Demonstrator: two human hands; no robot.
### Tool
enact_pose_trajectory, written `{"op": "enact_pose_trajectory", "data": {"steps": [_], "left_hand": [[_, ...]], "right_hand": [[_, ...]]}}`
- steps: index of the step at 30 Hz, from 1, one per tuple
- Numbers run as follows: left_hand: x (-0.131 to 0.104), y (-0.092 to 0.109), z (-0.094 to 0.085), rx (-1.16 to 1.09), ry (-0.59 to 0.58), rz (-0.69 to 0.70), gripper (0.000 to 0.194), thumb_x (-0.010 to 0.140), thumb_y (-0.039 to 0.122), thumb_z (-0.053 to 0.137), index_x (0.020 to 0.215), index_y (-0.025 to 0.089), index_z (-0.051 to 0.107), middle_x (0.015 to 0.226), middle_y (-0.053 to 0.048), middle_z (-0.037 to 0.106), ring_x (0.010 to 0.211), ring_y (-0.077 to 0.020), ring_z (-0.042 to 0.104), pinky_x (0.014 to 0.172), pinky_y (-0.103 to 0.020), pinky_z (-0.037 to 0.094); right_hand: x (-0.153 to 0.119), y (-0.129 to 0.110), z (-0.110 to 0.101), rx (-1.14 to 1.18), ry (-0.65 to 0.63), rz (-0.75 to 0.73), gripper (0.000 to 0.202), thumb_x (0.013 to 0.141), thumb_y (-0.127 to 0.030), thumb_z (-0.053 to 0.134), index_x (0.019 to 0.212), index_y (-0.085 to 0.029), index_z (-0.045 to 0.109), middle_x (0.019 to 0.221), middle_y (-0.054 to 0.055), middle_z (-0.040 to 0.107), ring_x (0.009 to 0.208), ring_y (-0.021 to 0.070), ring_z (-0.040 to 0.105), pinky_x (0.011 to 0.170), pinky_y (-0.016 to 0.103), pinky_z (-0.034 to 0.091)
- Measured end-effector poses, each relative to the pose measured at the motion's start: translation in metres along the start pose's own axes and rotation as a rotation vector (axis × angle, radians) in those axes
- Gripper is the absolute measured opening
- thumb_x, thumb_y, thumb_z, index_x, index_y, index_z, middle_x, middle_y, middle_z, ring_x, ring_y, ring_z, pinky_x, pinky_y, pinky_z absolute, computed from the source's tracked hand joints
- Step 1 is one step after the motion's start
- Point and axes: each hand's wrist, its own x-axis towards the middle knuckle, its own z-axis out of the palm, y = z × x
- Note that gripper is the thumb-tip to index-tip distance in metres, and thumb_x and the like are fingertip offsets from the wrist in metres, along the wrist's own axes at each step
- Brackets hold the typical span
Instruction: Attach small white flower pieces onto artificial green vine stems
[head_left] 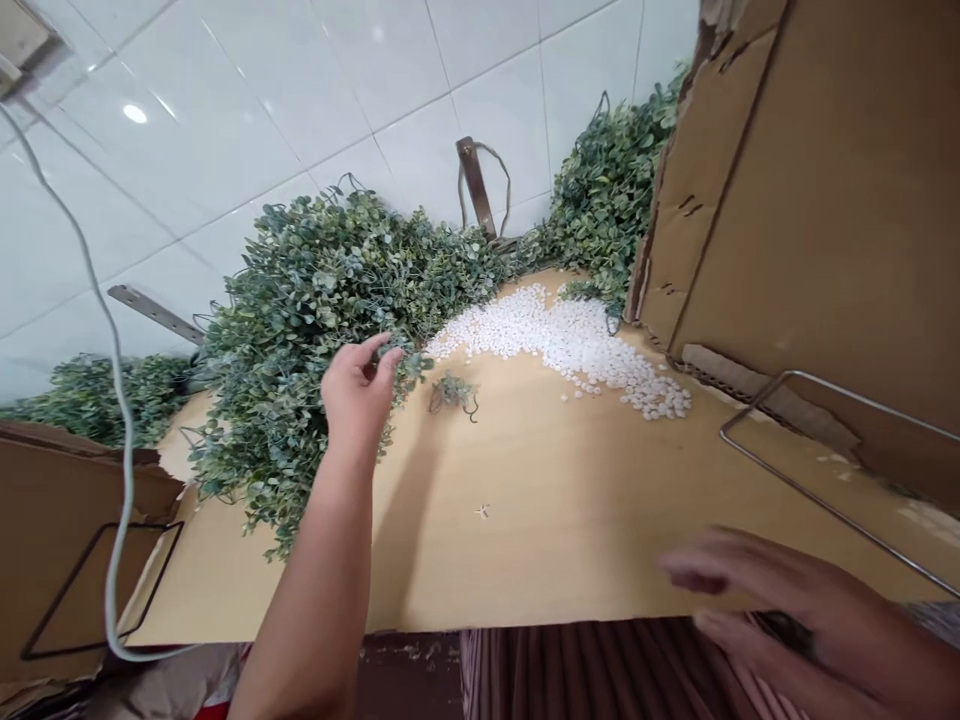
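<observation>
My left hand (pixel 358 385) reaches to the right edge of a large heap of artificial green leaf sprigs (pixel 315 270). Its thumb and forefinger are curled toward each other at a sprig (pixel 415 366), and the fine contact is hard to see. Just right of them a small loose sprig (pixel 453 390) with a dark curved stem lies on the board. My right hand (pixel 757 590) is over the board's front right edge, blurred by motion. A gap shows between its thumb and bent fingers, with nothing visible in it. Many small white plastic pieces (pixel 555 335) lie spread behind.
The wooden board (pixel 540 470) bears a tiny pale scrap (pixel 482 511). Cardboard boxes (pixel 832 190) stand at both sides. Metal wire frames (pixel 795 490) flank the board. A white cable (pixel 112 330) hangs at left. More greenery (pixel 619 180) rests against the tiled wall (pixel 502 80).
</observation>
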Motion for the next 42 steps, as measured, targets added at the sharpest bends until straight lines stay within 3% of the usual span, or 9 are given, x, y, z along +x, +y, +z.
{"op": "enact_pose_trajectory", "data": {"steps": [3, 6, 10, 14, 18, 24, 28, 32, 42], "left_hand": [[-0.046, 0.037, 0.018, -0.222, -0.267, 0.151, 0.029, 0.076, 0.029, 0.057, 0.100, 0.018, 0.068, 0.066, -0.001, 0.055, 0.061, -0.0145, 0.051, 0.060, -0.026, 0.043], [-0.092, 0.074, 0.031, -0.341, -0.557, 0.398, 0.031, 0.079, 0.024, 0.055, 0.108, 0.017, 0.065, 0.074, -0.005, 0.060, 0.068, -0.0161, 0.056, 0.063, -0.027, 0.045], [-0.119, 0.101, 0.037, -0.386, -0.656, 0.458, 0.036, 0.078, 0.016, 0.054, 0.113, 0.016, 0.062, 0.075, -0.005, 0.060, 0.066, -0.0161, 0.056, 0.062, -0.028, 0.047], [-0.120, 0.102, 0.043, -0.486, -0.655, 0.362, 0.041, 0.077, 0.020, 0.059, 0.118, 0.018, 0.057, 0.084, -0.005, 0.059, 0.074, -0.0166, 0.058, 0.068, -0.029, 0.050], [-0.121, 0.093, 0.050, -0.519, -0.626, 0.287, 0.049, 0.074, 0.028, 0.065, 0.121, 0.020, 0.054, 0.102, -0.009, 0.058, 0.095, -0.0209, 0.057, 0.080, -0.034, 0.049], [-0.125, 0.092, 0.055, -0.493, -0.772, 0.324, 0.034, 0.078, 0.020, 0.058, 0.112, 0.021, 0.060, 0.097, -0.007, 0.062, 0.092, -0.0197, 0.060, 0.082, -0.033, 0.049], [-0.123, 0.097, 0.052, -0.455, -0.788, 0.333, 0.030, 0.078, 0.016, 0.055, 0.107, 0.020, 0.064, 0.093, -0.006, 0.065, 0.085, -0.0183, 0.062, 0.078, -0.031, 0.049], [-0.112, 0.095, 0.053, -0.397, -0.763, 0.305, 0.027, 0.079, 0.018, 0.055, 0.103, 0.019, 0.066, 0.090, -0.006, 0.065, 0.082, -0.0185, 0.062, 0.077, -0.030, 0.049], [-0.071, 0.099, 0.107, -0.124, -0.645, 0.149, 0.026, 0.077, 0.017, 0.053, 0.098, 0.017, 0.069, 0.091, -0.009, 0.063, 0.081, -0.0210, 0.060, 0.078, -0.032, 0.046]], "right_hand": [[0.032, -0.035, 0.005, 0.183, 0.002, 0.026, 0.025, 0.084, -0.038, 0.051, 0.105, -0.027, 0.060, 0.093, 0.009, 0.067, 0.084, 0.0209, 0.065, 0.070, 0.032, 0.055], [0.055, -0.043, 0.019, 0.312, 0.087, 0.122, 0.034, 0.083, -0.041, 0.051, 0.109, -0.019, 0.054, 0.093, 0.010, 0.064, 0.081, 0.0188, 0.063, 0.067, 0.030, 0.054], [0.065, -0.029, 0.032, 0.358, 0.185, 0.155, 0.023, 0.080, -0.035, 0.053, 0.094, -0.017, 0.055, 0.087, 0.008, 0.062, 0.079, 0.0185, 0.060, 0.069, 0.032, 0.051], [0.064, -0.015, 0.031, 0.407, 0.259, 0.202, 0.016, 0.082, -0.032, 0.049, 0.079, -0.018, 0.056, 0.070, 0.002, 0.059, 0.066, 0.0146, 0.058, 0.062, 0.027, 0.048], [0.057, -0.004, 0.024, 0.455, 0.303, 0.287, 0.019, 0.080, -0.035, 0.049, 0.086, -0.018, 0.055, 0.067, 0.002, 0.060, 0.061, 0.0156, 0.058, 0.058, 0.029, 0.049], [0.046, -0.014, 0.013, -0.231, 0.483, 0.010, 0.031, 0.081, -0.026, 0.050, 0.110, -0.015, 0.053, 0.108, 0.015, 0.057, 0.106, 0.0283, 0.048, 0.092, 0.048, 0.039], [0.057, -0.015, 0.010, -0.393, 0.325, -0.085, 0.024, 0.081, -0.015, 0.047, 0.103, -0.012, 0.058, 0.102, 0.015, 0.058, 0.101, 0.0284, 0.047, 0.089, 0.046, 0.041], [0.069, -0.001, 0.012, -0.370, 0.154, 0.001, 0.017, 0.078, -0.012, 0.050, 0.089, -0.014, 0.062, 0.087, 0.012, 0.061, 0.088, 0.0259, 0.052, 0.079, 0.041, 0.045], [0.068, -0.001, 0.018, -0.355, 0.155, 0.041, 0.016, 0.079, -0.020, 0.055, 0.086, -0.015, 0.068, 0.083, 0.011, 0.056, 0.084, 0.0256, 0.052, 0.077, 0.040, 0.045]]}}
